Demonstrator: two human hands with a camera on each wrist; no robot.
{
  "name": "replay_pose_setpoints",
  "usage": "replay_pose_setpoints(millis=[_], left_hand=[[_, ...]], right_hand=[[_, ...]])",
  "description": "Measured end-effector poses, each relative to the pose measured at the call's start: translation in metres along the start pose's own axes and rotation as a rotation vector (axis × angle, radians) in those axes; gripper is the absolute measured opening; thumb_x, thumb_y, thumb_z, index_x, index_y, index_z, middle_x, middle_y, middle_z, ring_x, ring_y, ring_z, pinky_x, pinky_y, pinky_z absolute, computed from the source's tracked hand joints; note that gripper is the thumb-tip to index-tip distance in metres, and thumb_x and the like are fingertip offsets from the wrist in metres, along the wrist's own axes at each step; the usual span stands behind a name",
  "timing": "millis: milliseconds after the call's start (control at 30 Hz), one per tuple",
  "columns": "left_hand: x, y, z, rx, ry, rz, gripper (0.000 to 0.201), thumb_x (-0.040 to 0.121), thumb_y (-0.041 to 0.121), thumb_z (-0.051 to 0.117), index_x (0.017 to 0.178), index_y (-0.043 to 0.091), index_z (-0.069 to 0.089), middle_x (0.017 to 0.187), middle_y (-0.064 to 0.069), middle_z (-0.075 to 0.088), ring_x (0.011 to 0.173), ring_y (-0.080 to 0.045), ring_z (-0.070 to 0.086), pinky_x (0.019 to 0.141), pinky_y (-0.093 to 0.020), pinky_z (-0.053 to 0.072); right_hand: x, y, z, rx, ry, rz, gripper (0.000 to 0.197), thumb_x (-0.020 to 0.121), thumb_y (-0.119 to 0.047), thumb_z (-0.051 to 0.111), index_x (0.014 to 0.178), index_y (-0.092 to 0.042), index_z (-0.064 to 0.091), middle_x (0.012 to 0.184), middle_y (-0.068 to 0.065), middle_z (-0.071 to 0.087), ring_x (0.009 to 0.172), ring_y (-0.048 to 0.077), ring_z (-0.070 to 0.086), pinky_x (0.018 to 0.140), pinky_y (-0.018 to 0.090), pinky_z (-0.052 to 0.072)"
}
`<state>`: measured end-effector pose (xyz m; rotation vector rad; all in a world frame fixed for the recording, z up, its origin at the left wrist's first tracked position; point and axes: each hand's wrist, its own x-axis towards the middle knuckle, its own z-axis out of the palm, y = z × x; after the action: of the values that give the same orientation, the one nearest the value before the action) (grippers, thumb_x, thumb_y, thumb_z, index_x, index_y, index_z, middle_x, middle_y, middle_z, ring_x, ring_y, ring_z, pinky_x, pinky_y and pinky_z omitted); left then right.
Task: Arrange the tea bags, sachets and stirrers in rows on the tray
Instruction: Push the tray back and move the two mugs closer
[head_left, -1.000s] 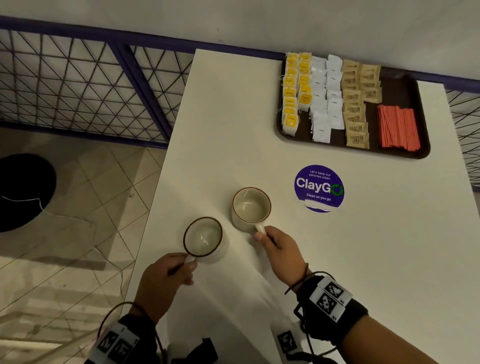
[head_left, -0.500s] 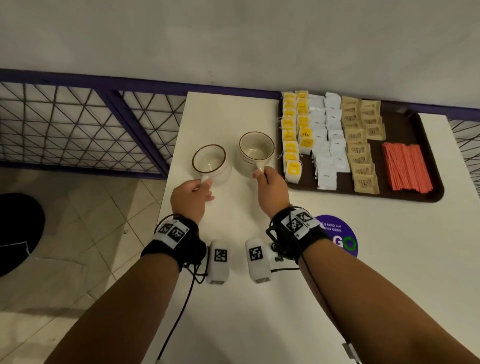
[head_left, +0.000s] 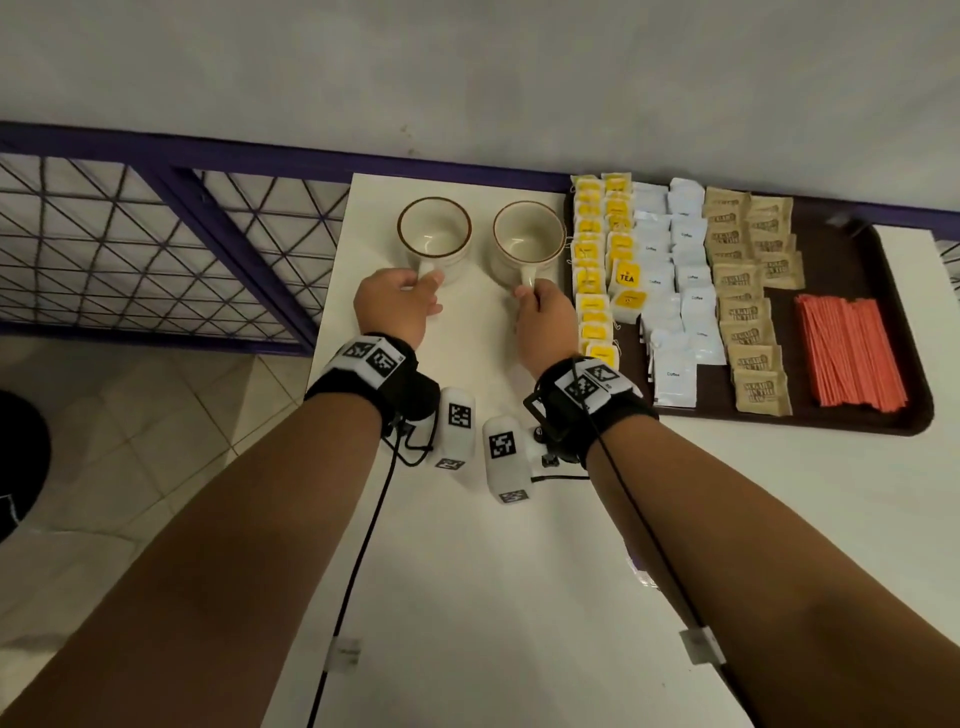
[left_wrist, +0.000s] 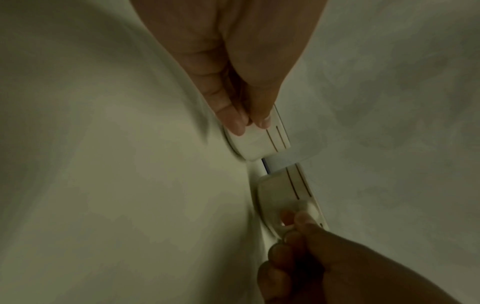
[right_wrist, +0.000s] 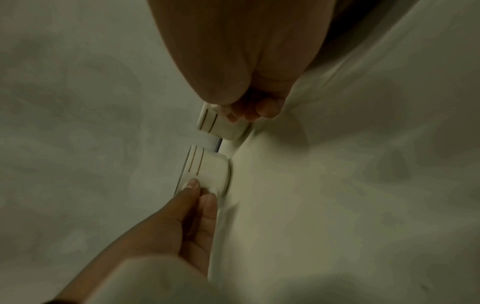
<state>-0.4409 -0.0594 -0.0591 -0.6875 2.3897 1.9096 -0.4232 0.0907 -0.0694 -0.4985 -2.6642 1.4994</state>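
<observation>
A dark brown tray lies at the table's back right. It holds rows of yellow tea bags, white coffee sachets and brown sachets, plus a bundle of red stirrers. Left of the tray two cream cups stand side by side. My left hand pinches the handle of the left cup. My right hand pinches the handle of the right cup, close to the tea bags.
The white table ends just left of the left cup, with tiled floor below. A purple railing with wire mesh and a pale wall run behind the table. A black round object lies on the floor at far left.
Both hands have moved the two cups away from me, from the table's near left to its far end beside the tray. The grips on the handles are unchanged.
</observation>
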Motion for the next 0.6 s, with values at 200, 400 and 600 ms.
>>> replay_pose_setpoints(millis=[200,400,600], left_hand=[[0.010,0.005,0.009,-0.001,-0.015,0.011,0.022,0.084,0.026,0.068,0.091,0.005,0.067,0.072,-0.005,0.065,0.059,-0.010,0.065,0.067,-0.024,0.053],[0.015,0.006,0.008,0.004,-0.030,0.033,0.013,0.084,0.024,0.068,0.081,0.013,0.063,0.069,-0.004,0.063,0.061,-0.016,0.066,0.069,-0.028,0.053],[0.007,-0.002,-0.002,0.037,-0.009,0.068,0.033,0.080,0.031,0.071,0.105,0.010,0.065,0.102,-0.005,0.064,0.071,-0.016,0.066,0.063,-0.026,0.057]], right_hand=[[0.021,-0.003,0.001,-0.056,-0.016,0.011,0.019,0.097,-0.012,0.038,0.086,-0.003,0.050,0.073,0.006,0.050,0.074,0.022,0.047,0.063,0.025,0.029],[0.033,-0.001,-0.001,-0.062,-0.022,0.011,0.026,0.097,-0.011,0.036,0.099,0.006,0.055,0.085,0.011,0.052,0.079,0.021,0.047,0.066,0.026,0.031],[0.027,-0.001,-0.008,0.101,-0.038,0.106,0.033,0.090,-0.028,0.056,0.114,-0.005,0.049,0.088,0.008,0.055,0.079,0.023,0.053,0.071,0.032,0.044]])
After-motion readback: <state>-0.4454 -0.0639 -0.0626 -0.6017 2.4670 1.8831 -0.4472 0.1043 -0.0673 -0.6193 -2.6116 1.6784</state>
